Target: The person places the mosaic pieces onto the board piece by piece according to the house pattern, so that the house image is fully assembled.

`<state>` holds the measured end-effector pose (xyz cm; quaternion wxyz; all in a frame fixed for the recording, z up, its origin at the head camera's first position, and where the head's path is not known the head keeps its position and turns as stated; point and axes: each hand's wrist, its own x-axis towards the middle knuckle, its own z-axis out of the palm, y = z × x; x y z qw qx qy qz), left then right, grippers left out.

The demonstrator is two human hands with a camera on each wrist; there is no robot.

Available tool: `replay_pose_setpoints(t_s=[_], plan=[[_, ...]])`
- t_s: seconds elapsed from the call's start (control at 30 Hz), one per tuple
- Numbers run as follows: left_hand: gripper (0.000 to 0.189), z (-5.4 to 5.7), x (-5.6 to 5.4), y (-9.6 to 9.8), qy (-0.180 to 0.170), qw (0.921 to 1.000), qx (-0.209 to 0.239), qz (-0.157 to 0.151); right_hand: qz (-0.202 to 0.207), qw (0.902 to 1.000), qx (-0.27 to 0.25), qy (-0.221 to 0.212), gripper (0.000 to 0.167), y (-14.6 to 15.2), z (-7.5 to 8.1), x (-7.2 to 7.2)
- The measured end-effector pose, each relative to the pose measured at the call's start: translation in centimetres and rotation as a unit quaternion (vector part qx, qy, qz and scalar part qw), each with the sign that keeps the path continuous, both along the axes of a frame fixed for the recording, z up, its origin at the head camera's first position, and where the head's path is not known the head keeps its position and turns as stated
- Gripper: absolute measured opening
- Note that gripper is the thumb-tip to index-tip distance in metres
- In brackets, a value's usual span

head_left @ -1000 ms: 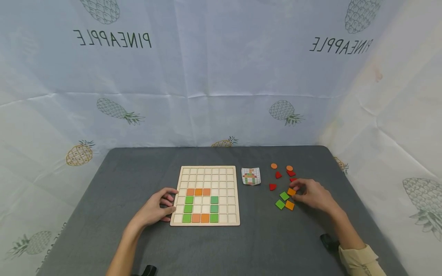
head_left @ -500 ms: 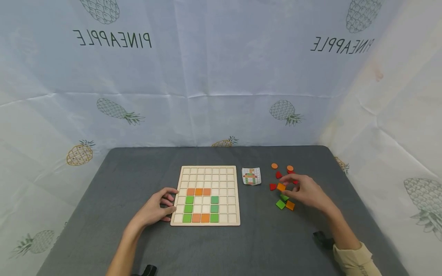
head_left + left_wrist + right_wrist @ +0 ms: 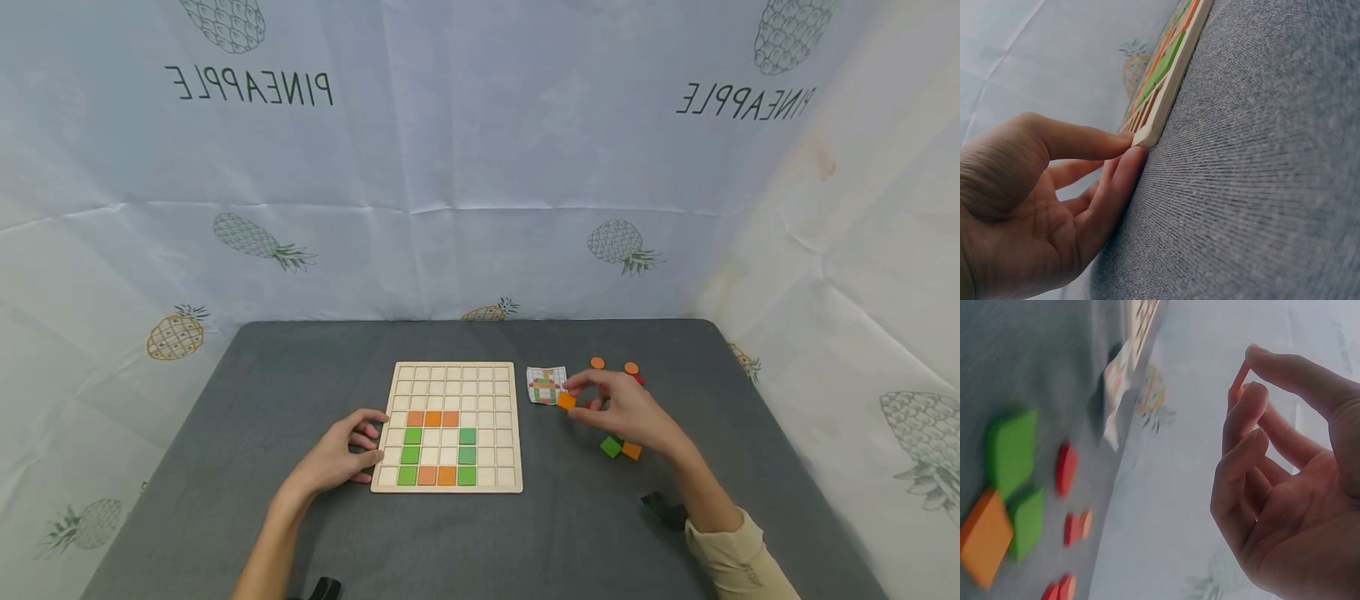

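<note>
My right hand (image 3: 626, 408) pinches an orange square tile (image 3: 566, 402) between thumb and fingertips, raised over the table's right part. In the right wrist view this tile (image 3: 1240, 376) appears edge-on, a thin slab. My left hand (image 3: 337, 454) holds the left edge of a pale wooden grid board (image 3: 489, 400). Seen from the left wrist, the thumb lies on the board's corner (image 3: 1147, 136) with a finger close below it. Orange and green square tiles sit in the board's cells, with green columns (image 3: 410, 455) on both sides and orange rows above and below.
A small printed pattern card (image 3: 542, 379) lies right of the board, partly behind the held tile. Loose green (image 3: 611, 447) and orange (image 3: 632, 451) squares, red pieces (image 3: 1066, 469) and orange discs (image 3: 597, 362) lie around the right hand. Patterned cloth (image 3: 450, 267) hangs behind the grey table.
My right hand has lifted the orange square tile from the loose pieces and carried it left, up to the card. The left hand stays at the board's edge.
</note>
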<state>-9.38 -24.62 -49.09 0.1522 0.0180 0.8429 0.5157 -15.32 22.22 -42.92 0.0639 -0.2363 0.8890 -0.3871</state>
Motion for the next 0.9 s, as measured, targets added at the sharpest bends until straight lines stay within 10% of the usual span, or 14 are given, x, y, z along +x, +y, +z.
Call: replay_pose_setpoints(t_s=[0.47, 0.9], plan=[[0.055, -0.1, 0.0, 0.0, -0.001, 1.0000, -0.002, 0.001, 0.065, 0.9975, -0.027, -0.011, 0.031, -7.8, 0.3, -0.9], [0.055, 0.1, 0.0, 0.2, 0.002, 1.0000, -0.007, 0.004, 0.131, 0.9911, 0.011, -0.019, 0.027, -12.4, -2.8, -3.4]])
